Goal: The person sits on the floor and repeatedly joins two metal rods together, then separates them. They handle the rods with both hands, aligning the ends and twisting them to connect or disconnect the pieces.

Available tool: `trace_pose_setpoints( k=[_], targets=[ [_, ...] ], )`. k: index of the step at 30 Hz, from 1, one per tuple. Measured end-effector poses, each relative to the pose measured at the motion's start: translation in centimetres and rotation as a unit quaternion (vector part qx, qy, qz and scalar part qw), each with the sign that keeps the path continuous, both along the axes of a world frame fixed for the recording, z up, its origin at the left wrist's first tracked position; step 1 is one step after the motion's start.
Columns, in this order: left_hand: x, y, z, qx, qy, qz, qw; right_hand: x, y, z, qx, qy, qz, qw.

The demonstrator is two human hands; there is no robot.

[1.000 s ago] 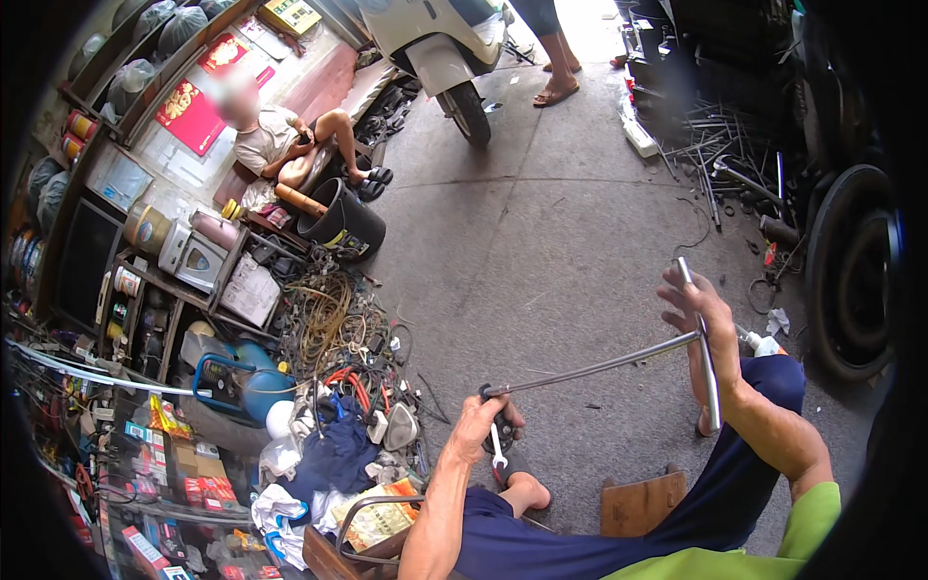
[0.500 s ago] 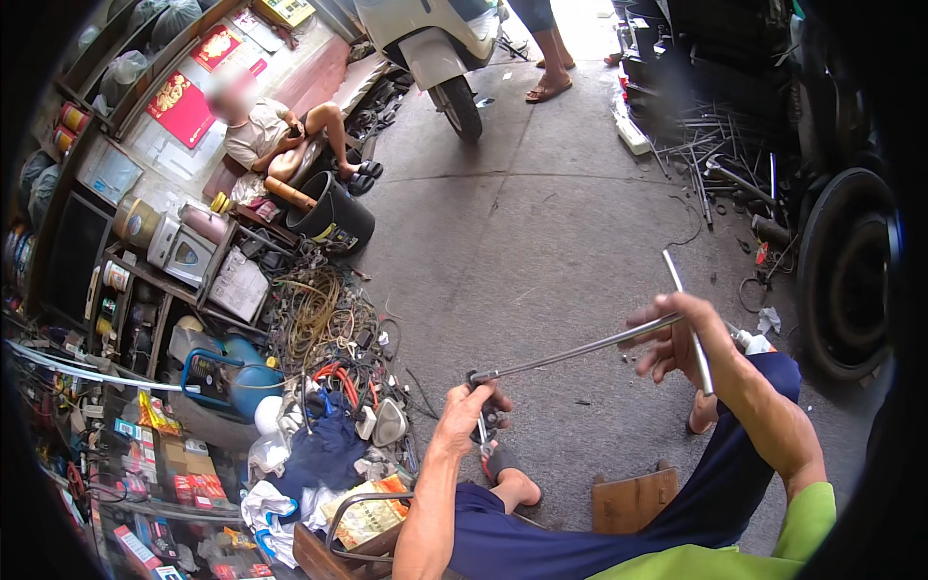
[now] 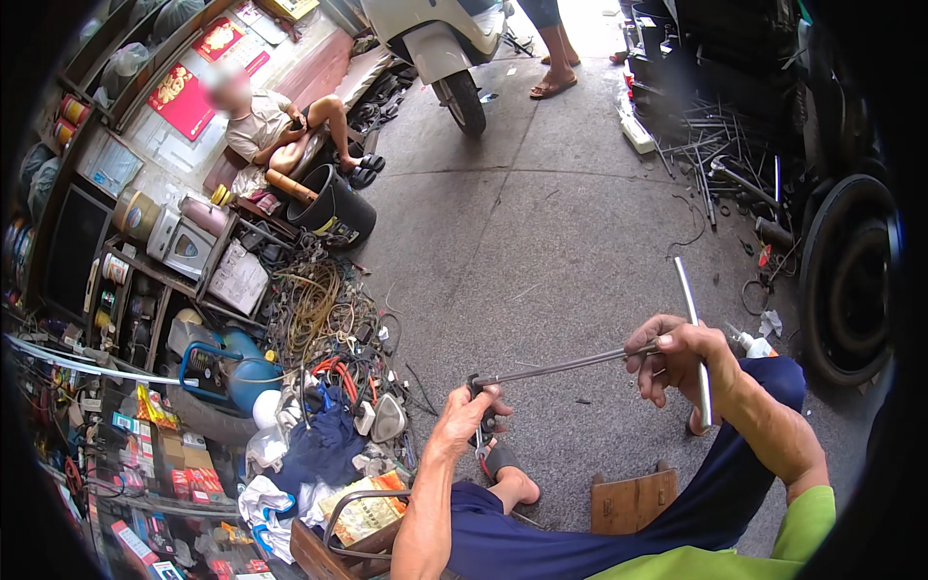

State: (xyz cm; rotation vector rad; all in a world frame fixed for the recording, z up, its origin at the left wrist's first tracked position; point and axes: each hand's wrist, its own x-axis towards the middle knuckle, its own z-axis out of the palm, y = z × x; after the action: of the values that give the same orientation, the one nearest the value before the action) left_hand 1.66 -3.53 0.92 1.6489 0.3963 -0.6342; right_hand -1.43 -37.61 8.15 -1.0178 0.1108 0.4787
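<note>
A long T-handle wrench (image 3: 570, 364) stretches across in front of me, its bright crossbar (image 3: 692, 333) on the right. My right hand (image 3: 677, 362) curls its fingers around the shaft close to that crossbar. At the other end, my left hand (image 3: 469, 411) grips the shaft's dark tip together with a small dark part. Below the left fingers, a metal tool with a red section (image 3: 482, 450) points down toward my foot; how it joins the part is hidden by the hand.
A low wooden stool (image 3: 633, 503) stands between my legs. Tangled cables (image 3: 314, 300) and a blue tank (image 3: 253, 382) lie left. A black bucket (image 3: 340, 208) and a seated person are farther off. Metal rods (image 3: 720, 155) and a tyre (image 3: 846, 280) lie right; a scooter (image 3: 445, 58) stands ahead.
The right hand and crossbar have dropped slightly, and the crossbar has turned a little. The right fingers, blurred and spread before, now bend around the shaft. The left hand stays nearly in place.
</note>
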Motion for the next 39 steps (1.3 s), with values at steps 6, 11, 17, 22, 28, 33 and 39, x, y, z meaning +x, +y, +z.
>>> trace_pose_setpoints(
  k=[6, 11, 17, 22, 28, 33, 39],
  targets=[
    [0.2, 0.6, 0.9, -0.031, -0.051, -0.028, 0.998, 0.6, 0.0, -1.9, 0.068, 0.108, -0.078, 0.989],
    [0.2, 0.7, 0.0, -0.044, -0.1, -0.021, 0.994, 0.4, -0.3, -2.2, 0.091, 0.092, -0.074, 0.989],
    [0.2, 0.7, 1.4, -0.114, -0.138, 0.037, 0.983, 0.3, -0.1, -1.9, 0.098, 0.082, -0.092, 0.988],
    [0.2, 0.2, 2.0, -0.165, -0.167, 0.078, 0.969, 0.1, 0.4, -1.7, 0.083, 0.057, -0.112, 0.989],
    [-0.5, -0.1, 3.0, -0.176, -0.194, 0.082, 0.961, 0.3, -0.5, -2.3, 0.095, 0.027, -0.107, 0.989],
    [-0.6, -0.1, 2.8, -0.087, -0.248, 0.065, 0.963, 0.3, -0.8, -2.4, 0.059, 0.011, -0.075, 0.995],
    [-1.0, -0.6, 2.4, 0.094, -0.36, 0.008, 0.928, 0.2, -0.7, -3.0, 0.069, 0.001, -0.076, 0.995]
  ],
)
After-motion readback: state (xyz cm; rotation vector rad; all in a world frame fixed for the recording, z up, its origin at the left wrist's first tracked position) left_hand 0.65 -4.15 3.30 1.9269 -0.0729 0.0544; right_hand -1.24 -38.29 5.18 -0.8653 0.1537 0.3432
